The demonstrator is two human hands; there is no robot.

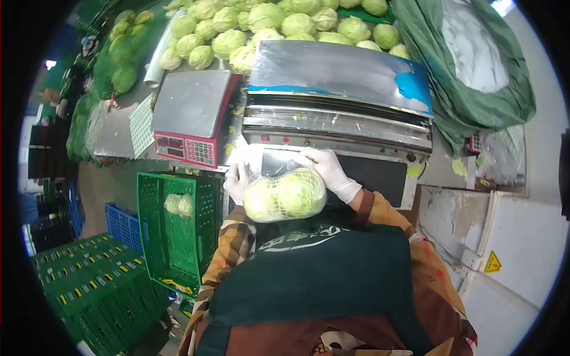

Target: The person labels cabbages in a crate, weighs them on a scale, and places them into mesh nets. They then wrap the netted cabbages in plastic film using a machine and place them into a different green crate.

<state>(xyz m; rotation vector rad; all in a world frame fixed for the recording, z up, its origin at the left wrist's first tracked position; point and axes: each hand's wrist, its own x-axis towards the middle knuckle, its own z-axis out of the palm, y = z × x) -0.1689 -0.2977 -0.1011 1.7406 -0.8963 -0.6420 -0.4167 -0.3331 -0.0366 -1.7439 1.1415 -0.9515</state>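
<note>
Two pale green cabbages [285, 196] sit side by side in front of my apron, covered in white netting and shiny clear film. My left hand [236, 184], in a white glove, is at their left with fingers closed at the edge of the plastic film [254, 159]. On the far right side, my right hand [331, 172], also gloved, has its fingers bent and pinched at the film above the cabbages. Just beyond stands the film wrapping machine [338, 121], its metal cover raised at the back.
A red-framed weighing scale [193, 107] stands left of the machine. Below it, a green crate [169, 249] holds a wrapped cabbage pair [179, 204]. Loose cabbages [267, 18] are heaped at the back. Stacked green crates [89, 273] fill the lower left; a white cabinet [522, 249] stands right.
</note>
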